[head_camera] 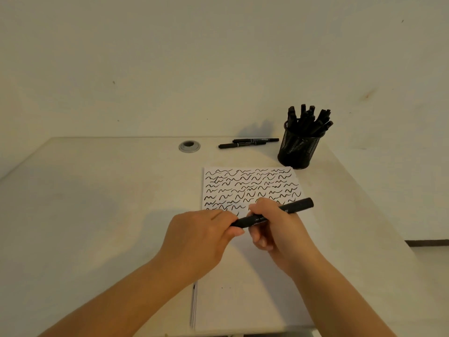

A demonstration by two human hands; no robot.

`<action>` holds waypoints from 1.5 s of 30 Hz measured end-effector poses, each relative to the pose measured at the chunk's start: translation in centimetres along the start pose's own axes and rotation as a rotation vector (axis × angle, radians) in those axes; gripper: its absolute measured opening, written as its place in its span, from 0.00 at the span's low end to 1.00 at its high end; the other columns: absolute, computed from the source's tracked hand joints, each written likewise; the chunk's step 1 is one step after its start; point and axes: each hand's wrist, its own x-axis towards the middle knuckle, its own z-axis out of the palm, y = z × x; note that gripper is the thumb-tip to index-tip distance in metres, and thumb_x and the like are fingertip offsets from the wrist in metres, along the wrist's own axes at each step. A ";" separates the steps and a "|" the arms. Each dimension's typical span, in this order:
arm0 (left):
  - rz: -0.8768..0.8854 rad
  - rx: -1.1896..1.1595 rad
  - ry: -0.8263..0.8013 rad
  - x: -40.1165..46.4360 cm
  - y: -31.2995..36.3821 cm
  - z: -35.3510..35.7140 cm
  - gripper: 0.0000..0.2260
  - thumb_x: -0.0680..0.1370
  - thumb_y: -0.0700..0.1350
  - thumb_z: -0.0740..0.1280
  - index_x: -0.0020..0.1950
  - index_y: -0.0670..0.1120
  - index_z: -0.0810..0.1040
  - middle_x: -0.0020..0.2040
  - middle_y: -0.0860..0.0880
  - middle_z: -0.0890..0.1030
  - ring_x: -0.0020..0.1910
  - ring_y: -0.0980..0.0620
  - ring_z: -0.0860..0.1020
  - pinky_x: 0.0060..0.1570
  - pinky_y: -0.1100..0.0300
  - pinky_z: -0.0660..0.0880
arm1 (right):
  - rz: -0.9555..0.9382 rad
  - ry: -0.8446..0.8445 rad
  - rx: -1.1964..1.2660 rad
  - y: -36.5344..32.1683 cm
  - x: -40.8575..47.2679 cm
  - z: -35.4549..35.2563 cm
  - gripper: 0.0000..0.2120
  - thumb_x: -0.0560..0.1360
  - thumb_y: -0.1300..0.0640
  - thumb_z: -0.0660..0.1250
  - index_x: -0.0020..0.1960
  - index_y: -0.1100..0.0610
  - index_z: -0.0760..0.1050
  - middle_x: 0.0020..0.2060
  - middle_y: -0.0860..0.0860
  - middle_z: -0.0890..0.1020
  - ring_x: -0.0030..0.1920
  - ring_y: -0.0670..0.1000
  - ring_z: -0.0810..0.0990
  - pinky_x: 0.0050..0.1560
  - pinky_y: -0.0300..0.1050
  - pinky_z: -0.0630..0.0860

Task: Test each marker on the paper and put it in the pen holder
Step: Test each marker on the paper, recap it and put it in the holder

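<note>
— Black markers, how many are lying on the desk (97, 215)?
— Two spare markers (247, 143) are lying near the holder (297, 152), which is standing full. One marker (272, 213) is hovering over the paper (243, 300).
— And the hands?
— The left hand (201, 237) is pinching its left end; the right hand (274, 227) is gripping its middle.

Two bare forearms, left hand (199, 235), right hand (279, 229), no sleeves

An office-like spot: a plain desk (97, 215) with a cable grommet (189, 146) against a bare wall (170, 57).
</note>
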 end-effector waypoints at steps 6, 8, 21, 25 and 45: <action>-0.383 -0.371 -0.127 -1.4 -3.2 -0.4 0.14 0.78 0.47 0.58 0.34 0.58 0.73 0.26 0.63 0.75 0.26 0.61 0.73 0.28 0.70 0.65 | -0.071 0.309 0.295 -2.4 1.7 -4.7 0.16 0.73 0.64 0.56 0.27 0.58 0.60 0.14 0.51 0.61 0.13 0.46 0.55 0.22 0.32 0.49; -0.491 -0.441 -0.051 -2.0 -5.8 -1.0 0.15 0.78 0.44 0.60 0.32 0.56 0.74 0.25 0.60 0.75 0.25 0.61 0.73 0.29 0.72 0.66 | -0.168 0.413 0.197 -3.6 1.9 -7.3 0.14 0.74 0.64 0.57 0.29 0.61 0.63 0.15 0.51 0.63 0.14 0.46 0.56 0.19 0.32 0.50; -0.413 -0.527 -0.122 1.5 -4.6 2.0 0.08 0.76 0.52 0.62 0.36 0.60 0.74 0.33 0.63 0.80 0.33 0.64 0.78 0.38 0.63 0.72 | -0.215 0.147 -0.429 -0.5 4.0 -2.9 0.04 0.72 0.58 0.68 0.38 0.53 0.78 0.27 0.47 0.81 0.27 0.42 0.77 0.26 0.33 0.70; -0.368 -0.525 -0.094 2.3 -4.7 3.3 0.08 0.76 0.52 0.62 0.37 0.59 0.74 0.35 0.63 0.79 0.34 0.62 0.77 0.36 0.65 0.72 | -0.304 0.253 -0.550 1.1 4.3 -3.0 0.07 0.71 0.59 0.67 0.34 0.52 0.74 0.23 0.48 0.78 0.24 0.42 0.73 0.27 0.33 0.68; -0.475 -0.792 -0.027 1.2 -5.3 3.8 0.08 0.75 0.54 0.62 0.36 0.59 0.76 0.29 0.59 0.79 0.28 0.62 0.75 0.33 0.74 0.69 | -0.411 0.434 -0.602 2.0 4.6 -4.0 0.08 0.70 0.55 0.67 0.33 0.51 0.71 0.25 0.42 0.77 0.27 0.40 0.73 0.26 0.29 0.66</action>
